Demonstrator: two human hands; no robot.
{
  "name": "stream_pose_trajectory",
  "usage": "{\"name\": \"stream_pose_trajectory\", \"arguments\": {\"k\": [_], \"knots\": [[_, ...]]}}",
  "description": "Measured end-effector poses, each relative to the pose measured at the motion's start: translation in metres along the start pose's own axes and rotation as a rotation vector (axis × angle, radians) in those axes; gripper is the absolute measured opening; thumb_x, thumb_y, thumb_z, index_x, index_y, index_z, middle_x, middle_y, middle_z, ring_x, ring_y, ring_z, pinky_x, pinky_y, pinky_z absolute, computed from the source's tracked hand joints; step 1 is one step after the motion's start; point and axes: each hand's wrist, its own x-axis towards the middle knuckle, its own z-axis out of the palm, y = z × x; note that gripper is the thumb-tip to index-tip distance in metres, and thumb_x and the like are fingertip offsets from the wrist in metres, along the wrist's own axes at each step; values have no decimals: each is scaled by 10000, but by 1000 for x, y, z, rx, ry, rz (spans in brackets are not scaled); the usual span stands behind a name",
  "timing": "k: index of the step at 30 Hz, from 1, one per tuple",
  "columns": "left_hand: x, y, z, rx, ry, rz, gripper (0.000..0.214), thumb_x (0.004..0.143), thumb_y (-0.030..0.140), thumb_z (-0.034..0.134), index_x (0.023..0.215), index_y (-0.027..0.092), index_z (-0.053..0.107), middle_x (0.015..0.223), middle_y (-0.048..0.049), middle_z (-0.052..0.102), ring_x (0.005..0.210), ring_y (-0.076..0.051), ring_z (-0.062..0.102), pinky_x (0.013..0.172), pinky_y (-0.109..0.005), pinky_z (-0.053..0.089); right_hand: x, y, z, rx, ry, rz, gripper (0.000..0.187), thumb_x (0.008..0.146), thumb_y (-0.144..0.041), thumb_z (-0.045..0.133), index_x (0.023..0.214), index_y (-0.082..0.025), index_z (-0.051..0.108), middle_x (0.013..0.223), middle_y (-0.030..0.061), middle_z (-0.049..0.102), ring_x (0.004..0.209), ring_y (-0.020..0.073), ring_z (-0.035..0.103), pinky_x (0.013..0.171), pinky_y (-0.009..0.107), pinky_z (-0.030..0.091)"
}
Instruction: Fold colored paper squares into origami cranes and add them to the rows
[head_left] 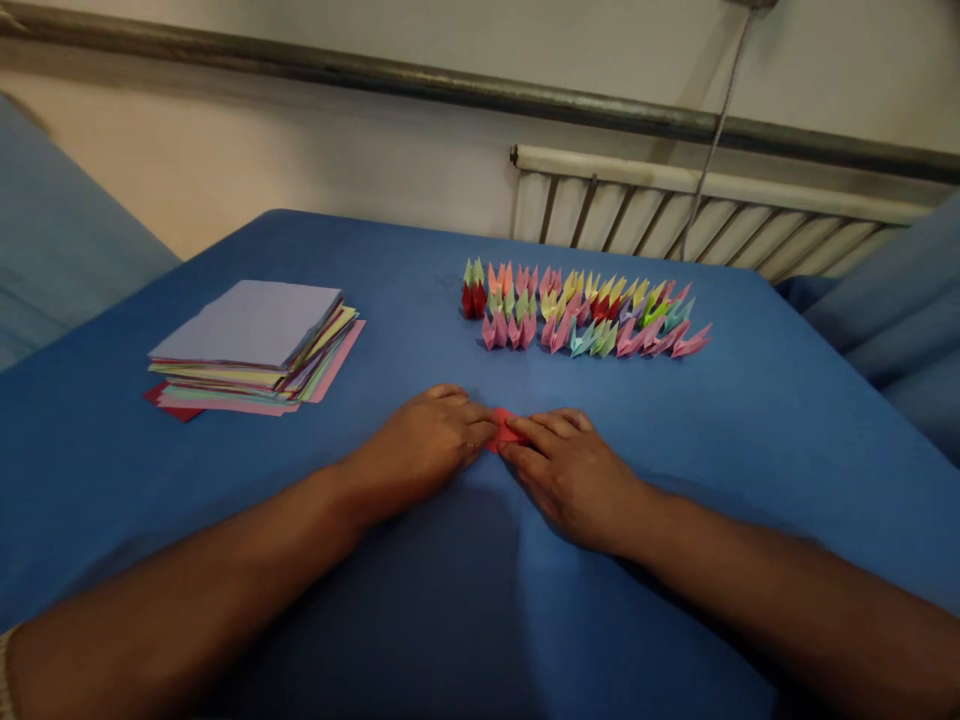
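Observation:
A small piece of folded red paper (504, 428) lies flat on the blue tabletop between my two hands. My left hand (429, 440) has its fingers pressed together, with the tips holding the paper's left side down. From the right, my right hand (574, 475) pinches and presses the paper with thumb and fingertips. Both hands rest low on the table and partly hide the paper, so its exact folded form cannot be made out.
A stack of coloured paper sheets (247, 325) stands at the left, lavender on top. Rows of folded paper cranes (585, 315) in many colours fill the back right. The blue-covered table (405, 265) reaches toward a wall with a radiator (705, 183) and a pipe (450, 83).

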Motion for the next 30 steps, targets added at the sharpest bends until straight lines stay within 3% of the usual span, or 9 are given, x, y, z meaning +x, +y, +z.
{"name": "stream_pose_trajectory", "arguments": {"k": [3,12,17,22,30], "knots": [[1,0,-2,16,-53,27,280,982,252,401,1087,224,659,1000,-38,707,959,-193,613,943,-375,389,-1,-1,2,-25,10,-4,359,961,-188,430,1298,-182,555,1386,142,527,1197,290,510,998,504,368],[4,-1,2,-12,-49,-52,277,967,300,448,1110,179,652,1085,-75,673,999,-215,598,908,-372,433,0,-2,-1,-8,7,15,381,974,-205,388,1329,-148,515,1361,134,546,1196,278,508,995,481,378],[8,-4,6,-160,-17,-189,245,960,291,440,964,182,660,933,-44,662,888,-178,593,832,-319,450,1,-1,1,24,13,37,384,969,-233,412,1328,-148,517,1357,116,552,1180,267,511,1000,470,378],[15,-2,10,-167,4,-357,218,923,303,475,844,172,629,823,-39,621,785,-176,570,709,-297,437,4,2,4,59,29,86,397,952,-256,442,1327,-152,520,1334,108,564,1162,267,508,984,451,402],[13,-1,11,-196,41,-397,111,873,230,521,894,188,621,850,-23,622,797,-170,562,707,-290,418,5,1,6,52,4,130,468,966,-287,406,1411,-146,436,1381,123,515,1216,279,467,1009,459,395]]}}
